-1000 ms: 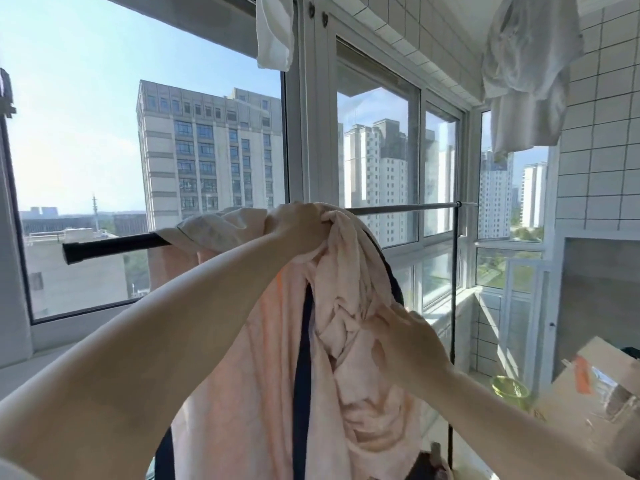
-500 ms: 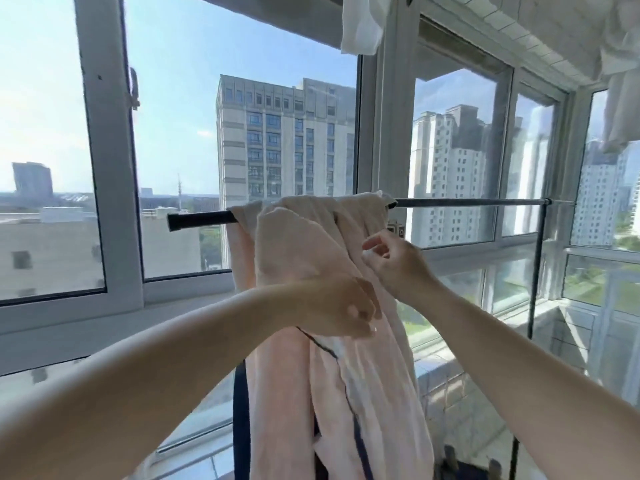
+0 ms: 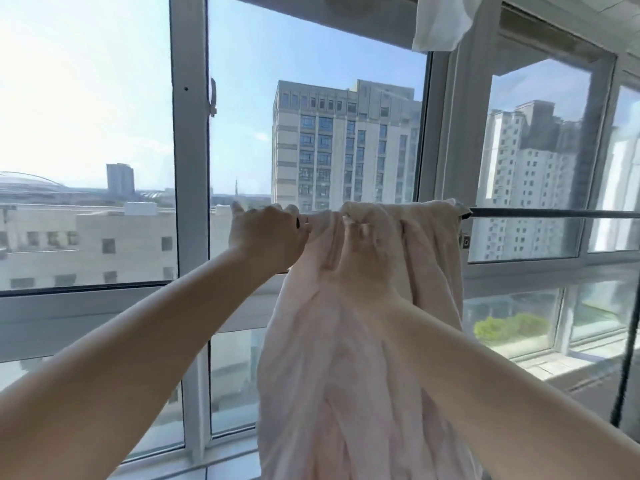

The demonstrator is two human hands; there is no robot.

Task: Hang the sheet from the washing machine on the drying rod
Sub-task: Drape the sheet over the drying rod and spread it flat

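A pale pink sheet [image 3: 346, 368] hangs bunched over the dark drying rod [image 3: 554, 213] and falls below the frame's bottom edge. My left hand [image 3: 266, 235] is at the sheet's left edge, at rod height, with its fingers curled round the cloth there; it hides the rod's left end. My right hand [image 3: 363, 261] lies against the front of the sheet just under the rod, and its fingertips curl into a fold of the cloth. The washing machine is out of view.
Large windows with a grey frame post [image 3: 190, 168] stand right behind the rod. A white garment [image 3: 443, 22] hangs from above at the top right. The rack's dark upright [image 3: 627, 358] drops down at the right edge beside the sunlit sill [image 3: 554, 368].
Both hands rose to the rod. My left hand went from the sheet's front to its left edge, and my right hand took a fold near the top. The view swung left.
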